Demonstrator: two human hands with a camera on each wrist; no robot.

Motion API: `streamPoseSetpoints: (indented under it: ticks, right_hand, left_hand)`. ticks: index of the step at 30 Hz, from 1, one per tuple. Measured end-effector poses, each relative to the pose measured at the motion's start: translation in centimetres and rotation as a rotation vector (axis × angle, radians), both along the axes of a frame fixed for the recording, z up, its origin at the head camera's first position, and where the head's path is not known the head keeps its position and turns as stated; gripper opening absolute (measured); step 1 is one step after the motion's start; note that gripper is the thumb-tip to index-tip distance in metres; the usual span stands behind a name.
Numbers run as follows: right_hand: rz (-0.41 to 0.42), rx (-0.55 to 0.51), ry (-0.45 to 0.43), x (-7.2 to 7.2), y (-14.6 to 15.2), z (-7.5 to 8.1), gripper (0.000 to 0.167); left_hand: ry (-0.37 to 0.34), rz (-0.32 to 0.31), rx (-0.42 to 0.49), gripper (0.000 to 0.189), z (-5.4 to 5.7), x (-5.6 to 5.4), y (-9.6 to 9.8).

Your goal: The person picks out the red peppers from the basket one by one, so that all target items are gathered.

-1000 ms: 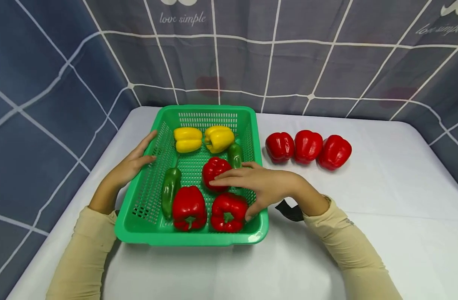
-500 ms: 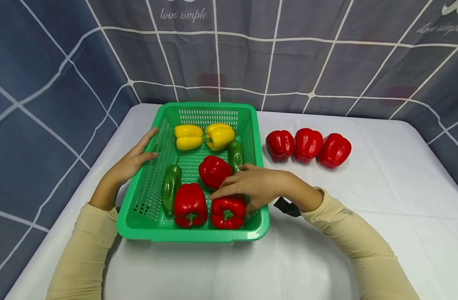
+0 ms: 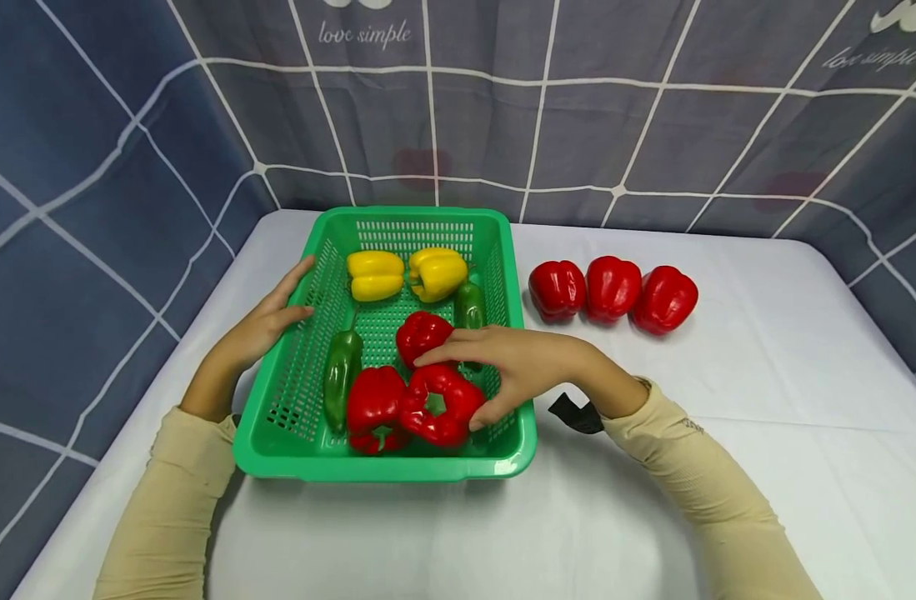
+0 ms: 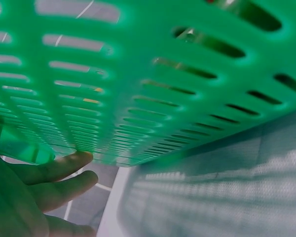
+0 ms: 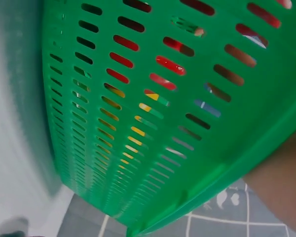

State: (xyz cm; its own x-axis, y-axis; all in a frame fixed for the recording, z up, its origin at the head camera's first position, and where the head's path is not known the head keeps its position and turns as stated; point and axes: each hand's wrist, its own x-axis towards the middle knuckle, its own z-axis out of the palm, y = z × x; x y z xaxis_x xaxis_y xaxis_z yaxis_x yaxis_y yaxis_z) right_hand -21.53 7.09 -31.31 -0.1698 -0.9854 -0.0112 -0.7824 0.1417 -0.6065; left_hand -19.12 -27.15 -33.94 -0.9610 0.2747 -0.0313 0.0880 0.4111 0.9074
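In the head view, my right hand (image 3: 513,362) holds a red bell pepper (image 3: 458,404), thumb at its right side and fingers across its far side. This pepper leans against another red bell pepper (image 3: 373,410) in the green plastic basket (image 3: 382,469). A third red bell pepper (image 3: 422,335) lies just beyond, partly covered by my fingers. My left hand (image 3: 258,329) rests on the basket's left rim, thumb and forefinger reaching over it. In the left wrist view, straight fingers (image 4: 64,192) lie along the outside of the slotted wall.
Two yellow bell peppers (image 3: 375,276) lie at the basket's far end. A long green pepper (image 3: 342,371) lies at its left, and another green one (image 3: 469,307) by its right wall. Three red bell peppers (image 3: 613,289) stand on the white tabletop (image 3: 765,350), right of the basket.
My right hand has closed on the front right red bell pepper and moved it left and slightly up, tilting it against its neighbour. The left hand has not visibly moved.
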Motion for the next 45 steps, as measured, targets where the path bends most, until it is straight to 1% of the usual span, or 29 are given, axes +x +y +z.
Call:
streamPoseSetpoints:
  ticks: [6,10,12,14,17,23,25,30,32,34,37,41,45]
  right_hand:
    - [-0.058,-0.1,-0.142,-0.3,0.8,-0.3,0.075]
    - [-0.096,-0.167,-0.234,-0.3,1.4,-0.2,0.076]
    - [-0.127,-0.192,-0.27,-0.3,1.7,-0.2,0.076]
    - [-0.164,-0.218,-0.276,-0.4,2.0,0.0,0.075]
    - [-0.227,-0.255,-0.258,-0.5,2.7,0.3,0.074]
    - [-0.303,-0.317,-0.225,-0.6,4.3,1.0,0.069]
    - [-0.346,-0.329,-0.217,-0.6,4.9,1.1,0.068]
    - [-0.455,-0.369,-0.276,-0.5,6.3,1.5,0.066]
    - [-0.472,-0.39,-0.31,-0.5,6.8,1.6,0.066]
    - [-0.489,-0.405,-0.323,-0.5,7.3,1.6,0.065]
    - [-0.517,-0.42,-0.314,-0.5,8.1,1.5,0.062]
    - [-0.585,-0.419,-0.3,-0.5,9.0,1.2,0.059]
    - [-0.645,-0.407,-0.325,-0.3,9.6,1.1,0.057]
  left_hand:
    - [0.0,-0.009,0.009,0.071,-0.2,-0.1,0.2]
    - [0.007,-0.009,0.014,0.071,-0.2,-0.2,0.2]
    - [0.01,-0.01,0.011,0.071,-0.2,-0.2,0.3]
    - [0.014,-0.009,0.006,0.071,-0.2,-0.2,0.2]
    - [0.021,-0.01,0.003,0.071,-0.2,-0.2,0.2]
    - [0.032,-0.012,0.006,0.07,-0.4,-0.1,0.2]
    - [0.033,-0.011,0.008,0.07,-0.4,-0.1,0.1]
    - [0.032,-0.006,0.013,0.069,-0.4,0.0,-0.1]
    - [0.031,-0.006,0.012,0.069,-0.4,0.1,-0.1]
    - [0.03,-0.008,0.01,0.069,-0.3,0.1,-0.1]
    - [0.027,-0.015,0.015,0.069,-0.3,0.2,-0.1]
    - [0.034,-0.024,0.014,0.068,-0.4,0.2,-0.2]
    - [0.045,-0.036,0.016,0.067,-0.6,0.1,-0.3]
